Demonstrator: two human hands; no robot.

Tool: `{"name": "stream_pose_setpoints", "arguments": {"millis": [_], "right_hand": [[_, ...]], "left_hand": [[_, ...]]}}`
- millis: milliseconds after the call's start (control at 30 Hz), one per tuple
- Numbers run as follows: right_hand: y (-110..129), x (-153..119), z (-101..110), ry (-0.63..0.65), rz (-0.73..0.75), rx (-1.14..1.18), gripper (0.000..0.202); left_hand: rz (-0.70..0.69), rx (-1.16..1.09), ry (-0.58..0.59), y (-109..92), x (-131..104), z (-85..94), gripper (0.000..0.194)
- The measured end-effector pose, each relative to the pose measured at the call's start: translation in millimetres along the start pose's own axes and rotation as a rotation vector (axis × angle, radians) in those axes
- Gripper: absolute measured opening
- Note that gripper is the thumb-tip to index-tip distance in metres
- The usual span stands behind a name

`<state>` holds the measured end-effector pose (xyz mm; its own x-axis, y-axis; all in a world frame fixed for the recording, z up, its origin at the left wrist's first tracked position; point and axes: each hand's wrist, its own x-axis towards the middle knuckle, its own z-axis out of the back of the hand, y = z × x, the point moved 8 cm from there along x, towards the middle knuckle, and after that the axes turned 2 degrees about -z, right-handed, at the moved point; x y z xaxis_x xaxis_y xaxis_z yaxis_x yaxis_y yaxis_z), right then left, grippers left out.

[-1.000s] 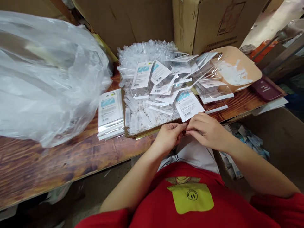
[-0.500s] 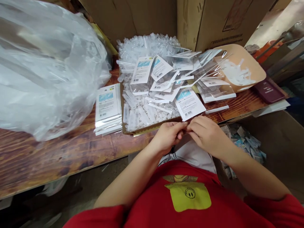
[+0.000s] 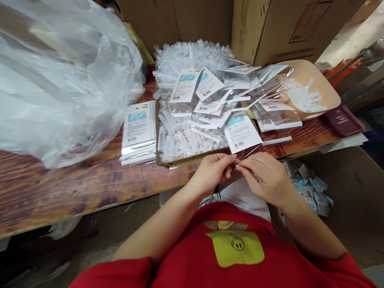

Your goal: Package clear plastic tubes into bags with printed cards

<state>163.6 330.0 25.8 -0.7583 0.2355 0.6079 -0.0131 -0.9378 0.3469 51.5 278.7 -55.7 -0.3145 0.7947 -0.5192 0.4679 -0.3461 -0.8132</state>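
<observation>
My left hand [image 3: 213, 170] and my right hand [image 3: 265, 176] meet at the table's front edge, fingers pinched. Between them is the lower end of a clear bag with a white card [image 3: 243, 134], whose upper part leans on the tray. A small white bit shows at my right fingertips; what exactly the right hand pinches is too small to tell. Behind the hands, a cardboard tray [image 3: 180, 162] bears clear caps [image 3: 192, 56], small translucent pieces [image 3: 180, 146] and several carded bags [image 3: 186, 86].
A stack of carded bags [image 3: 138, 124] lies left of the tray, beside a big plastic sack [image 3: 69, 88]. To the right are a peach bowl [image 3: 330, 90] with white pieces and a maroon case [image 3: 343, 120]. A box [image 3: 357, 192] with packets stands below; cartons [image 3: 288, 32] stand behind.
My right hand has shifted slightly right and down, and a small white bit now shows at its fingertips. The left hand keeps its pinch. The view has shifted a little.
</observation>
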Motion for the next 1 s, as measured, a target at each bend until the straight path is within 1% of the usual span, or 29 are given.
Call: {"name": "stream_pose_setpoints", "arguments": {"millis": [133, 233, 400, 500, 667, 800, 900, 933, 1000], "right_hand": [[-3, -6, 0, -0.015, 0.008, 0.027, 0.014], [-8, -8, -3, -0.002, -0.025, 0.115, 0.017], [-14, -4, -5, 0.049, -0.105, 0.195, 0.01], [-15, 1, -6, 0.078, -0.144, 0.16, 0.014], [-14, 2, -11, 0.142, -0.155, 0.107, 0.016], [-17, -3, -15, 0.198, -0.147, 0.175, 0.014], [-22, -5, -7, 0.222, -0.134, 0.316, 0.013], [-24, -5, -2, 0.227, -0.132, 0.36, 0.014], [-27, -2, 15, 0.211, -0.135, 0.413, 0.016]], "left_hand": [[-0.091, 0.167, 0.007, -2, -1, 5.0, 0.041], [-0.109, 0.238, 0.007, -3, -3, 5.1, 0.043], [-0.081, 0.196, 0.044, -3, -5, -1.5, 0.044], [-0.09, 0.197, 0.035, -6, -7, -3.4, 0.042], [-0.11, 0.216, -0.011, -9, -8, -1.1, 0.035], [-0.098, 0.19, -0.007, -4, -5, -1.2, 0.033], [-0.094, 0.162, -0.011, 0, -4, -0.3, 0.034], [-0.096, 0.146, -0.026, -1, -4, 1.6, 0.035], [-0.088, 0.111, -0.069, -2, -5, 7.3, 0.036]]}}
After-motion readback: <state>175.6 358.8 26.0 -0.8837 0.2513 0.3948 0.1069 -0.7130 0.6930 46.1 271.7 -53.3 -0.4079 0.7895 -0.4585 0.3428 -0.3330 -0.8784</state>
